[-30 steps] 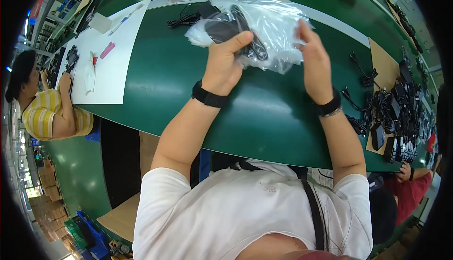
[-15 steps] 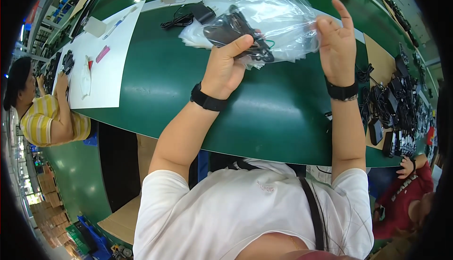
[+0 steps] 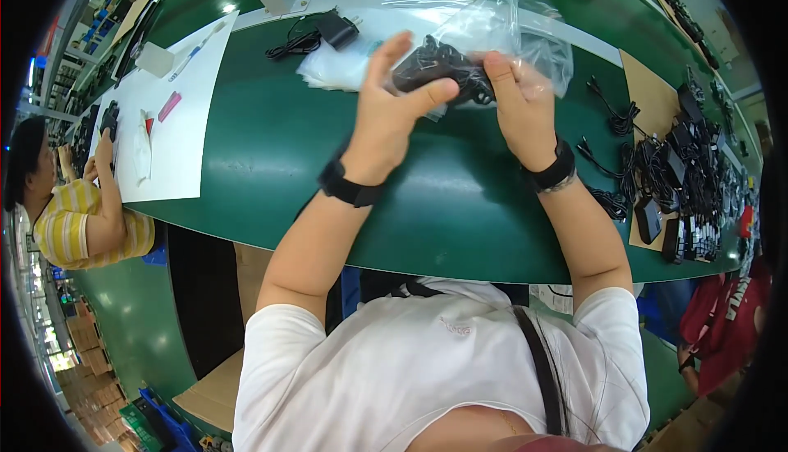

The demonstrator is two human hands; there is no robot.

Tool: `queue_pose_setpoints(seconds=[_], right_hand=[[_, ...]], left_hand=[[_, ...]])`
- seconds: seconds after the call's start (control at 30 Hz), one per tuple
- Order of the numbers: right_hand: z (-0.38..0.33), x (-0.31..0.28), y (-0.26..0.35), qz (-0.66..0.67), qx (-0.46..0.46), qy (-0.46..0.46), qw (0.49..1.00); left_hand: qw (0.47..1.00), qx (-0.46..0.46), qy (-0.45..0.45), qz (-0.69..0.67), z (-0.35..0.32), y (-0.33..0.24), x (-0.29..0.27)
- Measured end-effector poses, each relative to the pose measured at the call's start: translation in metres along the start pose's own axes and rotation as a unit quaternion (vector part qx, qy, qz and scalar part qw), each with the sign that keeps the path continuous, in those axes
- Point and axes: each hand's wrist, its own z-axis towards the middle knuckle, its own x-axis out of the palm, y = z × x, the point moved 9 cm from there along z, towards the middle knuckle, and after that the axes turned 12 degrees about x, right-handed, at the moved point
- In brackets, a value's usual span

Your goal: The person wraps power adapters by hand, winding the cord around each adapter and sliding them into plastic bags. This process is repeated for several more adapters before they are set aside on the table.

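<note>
Bag (image 3: 501, 29), clear plastic, held above green table (image 3: 271, 148) at 12 o'clock, black adapter (image 3: 433, 66) with coiled cord inside. Left hand (image 3: 392, 111): thumb pinches adapter through plastic, other fingers spread. Right hand (image 3: 519, 103) grips bag's other side. Stack of empty bags (image 3: 336, 70) beneath, at 11. Spare adapter (image 3: 336, 29) with cord beyond it. White sheet (image 3: 176, 115) at 10, marker and small items on it. Cardboard (image 3: 644, 95) and adapter pile (image 3: 685, 181) at 3. Co-worker (image 3: 70, 206) in yellow stripes at 9. Factory line, glossy green floor (image 3: 123, 329), boxes at 7.
</note>
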Motion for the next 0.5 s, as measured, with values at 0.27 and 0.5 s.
queue_pose_setpoints(seconds=[0.27, 0.5], right_hand=[[-0.035, 0.014, 0.039, -0.210, -0.327, -0.046, 0.920], [-0.004, 0.021, -0.020, 0.206, 0.063, 0.072, 0.974]], left_hand=[[0.974, -0.079, 0.133, 0.166, -0.002, 0.005, 0.005], [0.998, -0.022, 0.033, 0.055, -0.007, 0.008, -0.004]])
